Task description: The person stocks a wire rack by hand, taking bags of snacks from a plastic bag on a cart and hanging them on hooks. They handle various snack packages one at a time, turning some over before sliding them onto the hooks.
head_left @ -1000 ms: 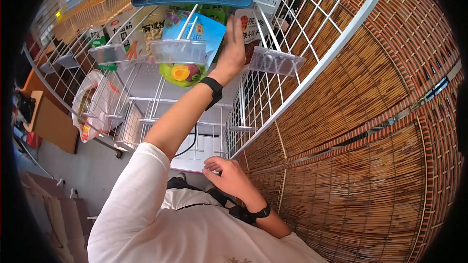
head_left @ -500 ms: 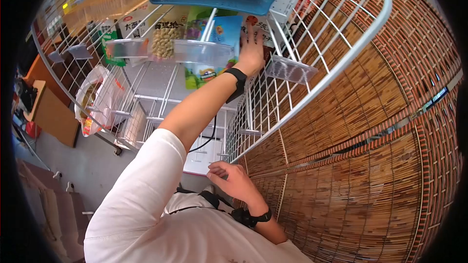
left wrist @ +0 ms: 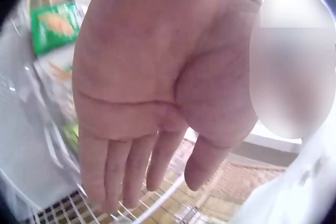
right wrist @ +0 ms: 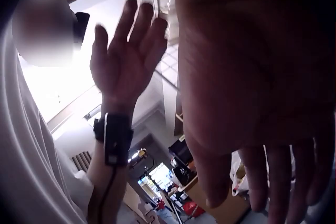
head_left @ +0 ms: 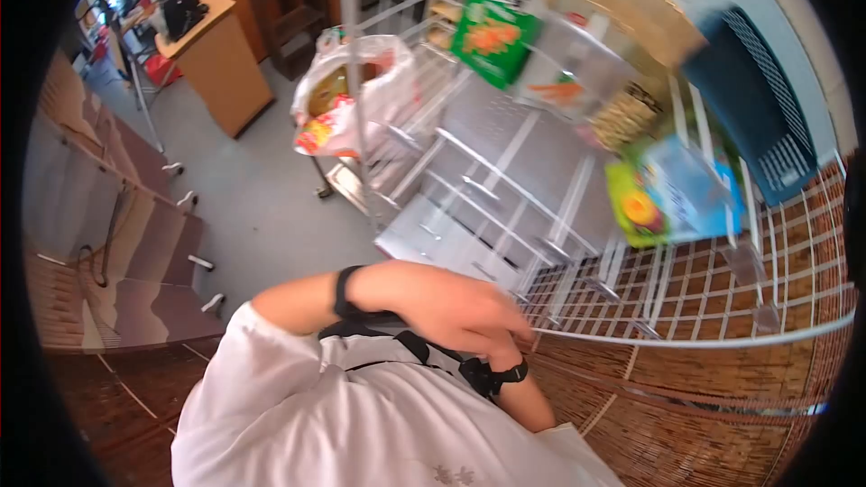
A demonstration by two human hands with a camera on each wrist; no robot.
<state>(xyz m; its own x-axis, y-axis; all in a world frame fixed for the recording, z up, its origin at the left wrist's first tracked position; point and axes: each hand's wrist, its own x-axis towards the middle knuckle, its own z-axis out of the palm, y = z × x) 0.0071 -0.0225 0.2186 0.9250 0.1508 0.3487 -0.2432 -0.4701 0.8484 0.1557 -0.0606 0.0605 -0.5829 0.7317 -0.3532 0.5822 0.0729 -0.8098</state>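
Blue pkt (head_left: 686,207) is sitting in the wire rack (head_left: 704,341), frame right, as L hand (head_left: 442,305), now withdrawn, is hanging lower-centre, fingers straight and empty, R hand (right wrist: 257,82) likewise, handling seemingly pausing.

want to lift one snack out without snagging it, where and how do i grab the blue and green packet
I'd pinch the blue and green packet by its green end, coming from the left of the head view. That end sticks out past the white prongs near its blue end, and its flattish shape should suit finger and thumb.
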